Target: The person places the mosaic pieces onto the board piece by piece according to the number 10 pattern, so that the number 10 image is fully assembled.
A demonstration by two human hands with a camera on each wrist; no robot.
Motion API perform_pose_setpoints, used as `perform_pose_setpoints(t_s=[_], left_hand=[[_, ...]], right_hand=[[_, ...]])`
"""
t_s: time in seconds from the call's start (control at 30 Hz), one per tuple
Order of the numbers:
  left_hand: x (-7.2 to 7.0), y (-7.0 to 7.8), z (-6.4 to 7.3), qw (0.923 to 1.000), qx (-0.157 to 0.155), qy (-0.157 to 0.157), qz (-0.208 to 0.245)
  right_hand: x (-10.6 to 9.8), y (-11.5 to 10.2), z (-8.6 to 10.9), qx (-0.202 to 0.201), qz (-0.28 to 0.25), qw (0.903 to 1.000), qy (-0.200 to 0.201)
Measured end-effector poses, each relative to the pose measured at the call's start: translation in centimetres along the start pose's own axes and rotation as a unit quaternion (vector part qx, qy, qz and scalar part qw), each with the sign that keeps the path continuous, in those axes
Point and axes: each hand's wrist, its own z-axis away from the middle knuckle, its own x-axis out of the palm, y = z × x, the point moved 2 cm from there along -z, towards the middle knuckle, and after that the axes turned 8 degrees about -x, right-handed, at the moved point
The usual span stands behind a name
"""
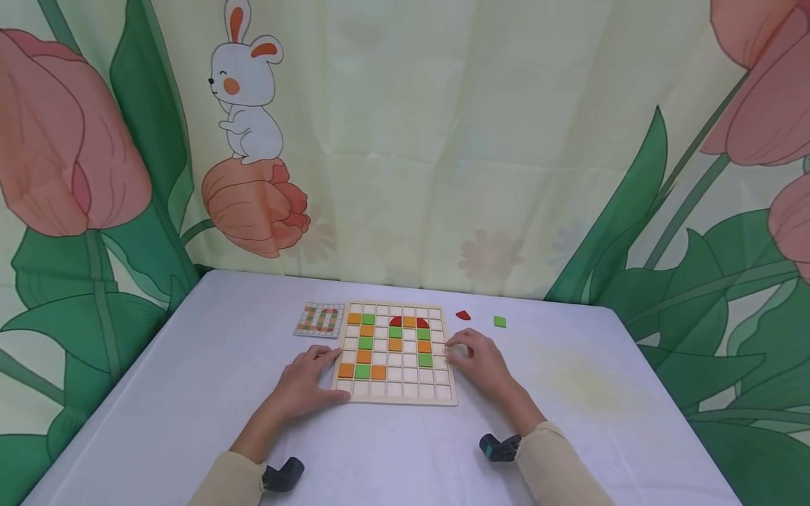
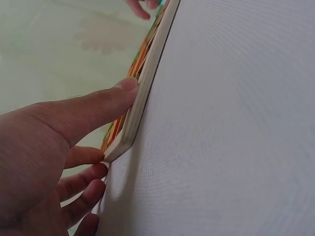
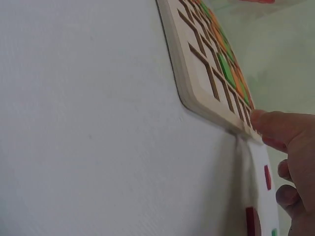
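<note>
A square wooden grid board [image 1: 405, 403] lies flat on the white cloth, with orange, green and red tiles in some cells. My left hand [image 1: 302, 383] grips its near left corner, thumb on the front edge and forefinger on the left side. In the left wrist view the thumb [image 2: 98, 105] lies along the board's rim [image 2: 142, 98], and the other fingers bend beside the corner. On the right side, my right hand [image 1: 482, 362] holds the board's edge with bent thumb and forefinger. The right wrist view shows the thumb tip on the rim [image 3: 216, 112].
Left of the board lies a small pattern card [image 1: 319, 320]. A red piece [image 1: 463, 315] and a green square tile [image 1: 500, 322] lie beyond the right hand. Another red piece [image 3: 252, 221] shows in the right wrist view. A printed curtain [image 1: 405, 176] hangs behind the table.
</note>
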Motion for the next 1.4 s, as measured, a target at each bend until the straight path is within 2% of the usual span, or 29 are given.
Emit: perform_pose_setpoints(t_s=[0.2, 0.43, 0.83, 1.07, 1.4], left_hand=[[-0.1, 0.0, 0.1, 1.0, -0.004, 0.001, 0.0], [0.0, 0.1, 0.1, 1.0, -0.002, 0.003, -0.003], [0.0, 0.1, 0.1, 0.9999, -0.002, 0.01, 0.002], [0.1, 0.3, 0.1, 0.9999, -0.004, 0.012, 0.004], [0.0, 0.4, 0.3, 0.9999, -0.007, 0.014, -0.001]], right_hand=[[-1.6, 2.5, -0.3, 0.024, 0.031, 0.9992, -0.003], [-3.7, 4.8, -0.8, 0.074, 0.061, 0.9954, 0.002], [-4.8, 8.0, -2.4, 0.064, 0.087, 0.9939, -0.019], [-5.2, 8.3, -2.5, 0.066, 0.108, 0.9918, -0.019], [-5.0, 7.9, -2.4, 0.078, 0.058, 0.9952, 0.015]])
